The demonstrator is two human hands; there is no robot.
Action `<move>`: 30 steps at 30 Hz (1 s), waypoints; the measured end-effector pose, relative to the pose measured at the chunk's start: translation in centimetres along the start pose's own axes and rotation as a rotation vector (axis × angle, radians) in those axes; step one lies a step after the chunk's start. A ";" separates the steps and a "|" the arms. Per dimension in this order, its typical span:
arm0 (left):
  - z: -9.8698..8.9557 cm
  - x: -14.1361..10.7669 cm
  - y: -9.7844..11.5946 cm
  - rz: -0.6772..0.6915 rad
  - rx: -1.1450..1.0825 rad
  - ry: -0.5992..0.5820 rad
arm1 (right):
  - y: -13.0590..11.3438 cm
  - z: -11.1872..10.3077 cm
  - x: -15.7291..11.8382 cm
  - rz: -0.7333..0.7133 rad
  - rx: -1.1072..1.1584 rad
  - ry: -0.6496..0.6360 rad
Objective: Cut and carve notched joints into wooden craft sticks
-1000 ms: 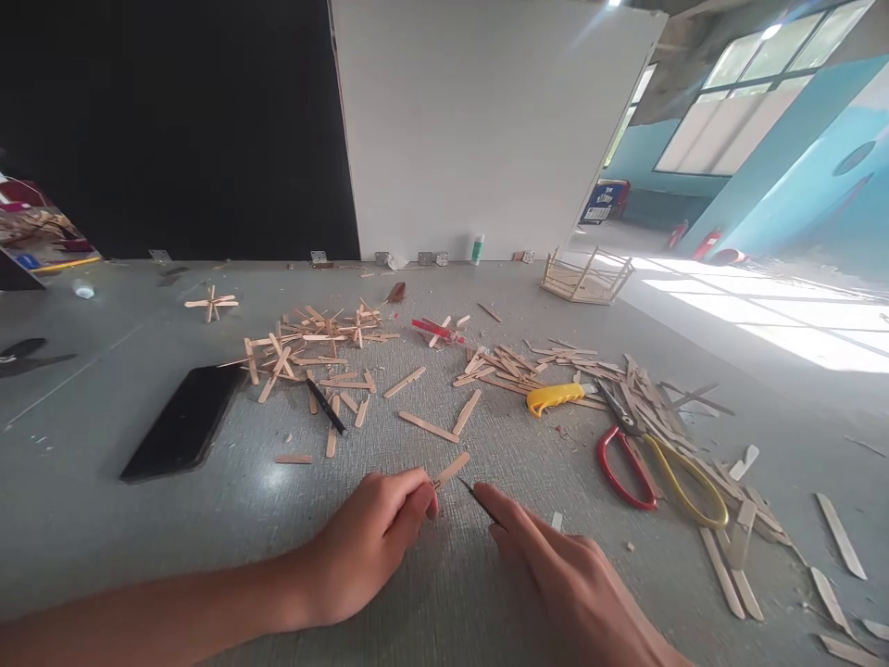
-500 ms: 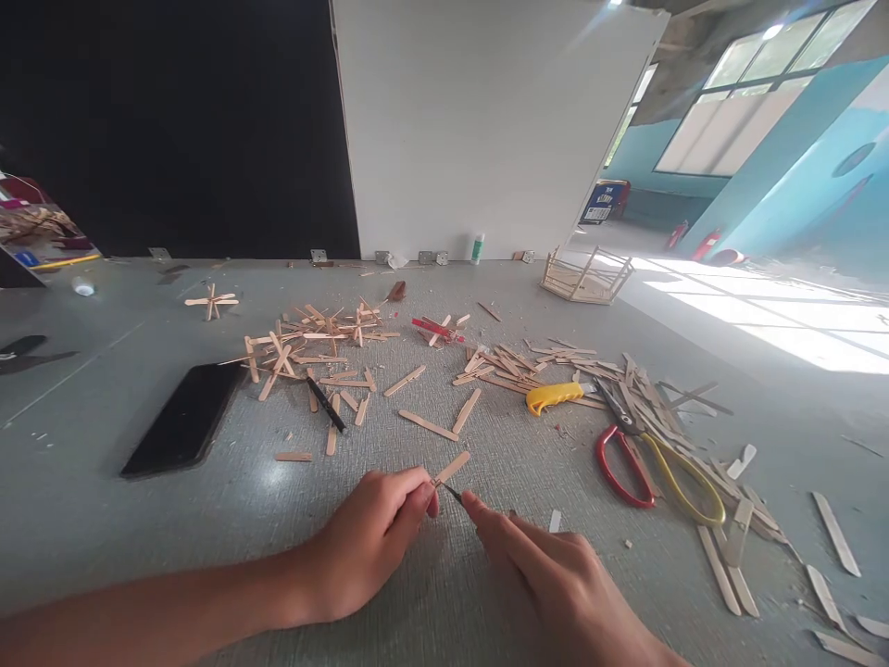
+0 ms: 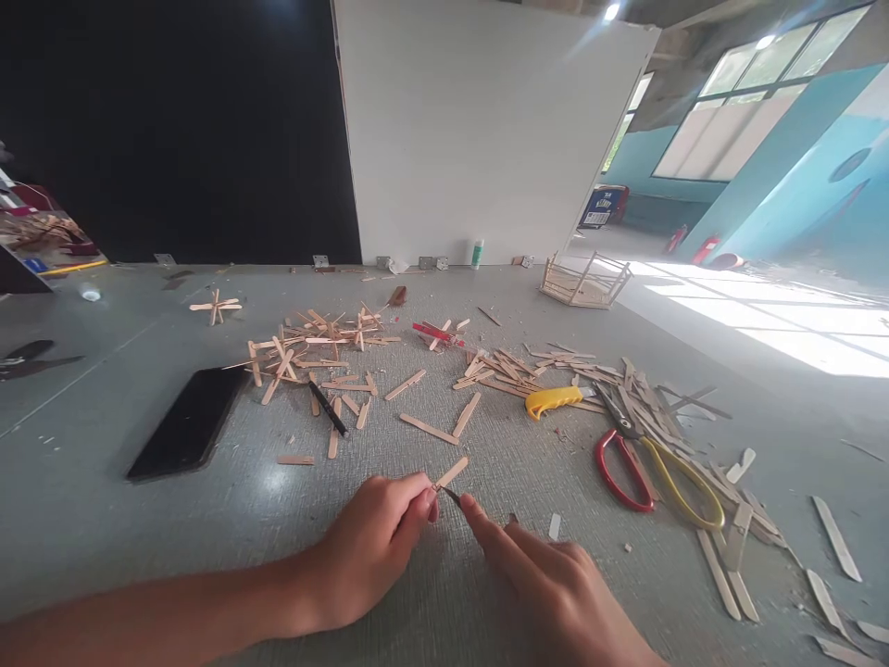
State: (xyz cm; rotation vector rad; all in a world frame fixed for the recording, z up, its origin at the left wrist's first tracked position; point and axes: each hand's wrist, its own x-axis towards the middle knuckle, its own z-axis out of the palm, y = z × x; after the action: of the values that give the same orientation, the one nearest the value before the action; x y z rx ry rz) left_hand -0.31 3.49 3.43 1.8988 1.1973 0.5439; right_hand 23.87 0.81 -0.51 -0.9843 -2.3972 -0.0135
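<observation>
Near the front middle of the table, my left hand (image 3: 379,537) is closed, pinching a wooden craft stick (image 3: 455,471) between thumb and fingers. The stick's rounded end points up and to the right. My right hand (image 3: 538,570) is closed on a thin dark blade (image 3: 451,496), its forefinger stretched along the top. The blade's tip touches or nearly touches the stick beside my left thumb. Most of the blade's handle end is hidden under my fingers. Beyond my hands, two craft sticks (image 3: 429,429) lie in a V shape.
Right of my hands lie red-and-yellow-handled scissors (image 3: 629,431), a yellow box cutter (image 3: 554,400) and many loose sticks (image 3: 740,537). On the left are a black phone (image 3: 187,424), a black pen (image 3: 328,409) and a stick pile (image 3: 326,329). A stick frame (image 3: 585,283) stands at the back.
The view has shifted very slightly. My hands stay in nearly the same place, with the blade still against or close to the craft stick.
</observation>
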 end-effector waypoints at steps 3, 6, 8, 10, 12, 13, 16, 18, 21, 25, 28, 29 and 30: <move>0.3 0.1 -0.2 0.017 0.047 0.003 | -0.5 -0.7 0.7 -0.081 -0.184 -0.100; 0.3 0.4 -0.2 0.021 0.073 -0.010 | -0.8 -1.9 1.6 -0.186 -0.306 -0.200; 0.0 0.7 0.0 0.028 0.083 -0.028 | -0.8 -2.7 2.5 -0.216 -0.310 -0.233; -0.3 1.0 0.2 0.031 0.084 -0.052 | -0.6 -3.3 3.8 -0.192 -0.261 -0.256; -0.6 1.1 0.5 0.018 0.067 -0.080 | -0.4 -4.1 5.3 -0.121 -0.178 -0.303; -0.7 1.1 0.5 0.001 0.048 -0.095 | -0.4 -4.5 6.0 -0.089 -0.139 -0.323; -0.9 1.1 0.6 -0.087 -0.043 -0.139 | -0.6 -5.8 7.8 -0.072 -0.118 -0.367; -1.2 1.1 0.6 -0.139 -0.117 -0.170 | -1.0 -6.3 8.3 -0.130 -0.183 -0.385; -1.6 1.2 0.4 -0.155 -0.211 -0.232 | -1.1 -6.5 8.2 -0.176 -0.226 -0.424; -1.7 1.2 0.0 -0.140 -0.282 -0.231 | -0.7 -6.6 7.6 -0.082 -0.111 -0.436; -1.4 1.3 -0.3 -0.153 -0.278 -0.206 | -0.4 -6.5 7.3 -0.109 -0.101 -0.449; -1.3 1.3 -0.3 -0.158 -0.276 -0.206 | -0.4 -6.4 7.2 -0.132 -0.097 -0.430; -1.2 1.3 -0.4 -0.160 -0.278 -0.207 | -0.3 -6.2 7.1 -0.128 -0.068 -0.385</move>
State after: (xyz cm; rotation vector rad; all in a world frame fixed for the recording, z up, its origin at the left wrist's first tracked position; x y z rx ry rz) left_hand -0.75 5.22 3.75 1.5674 1.0677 0.3939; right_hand 22.45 3.89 8.29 -0.9301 -2.8260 0.0524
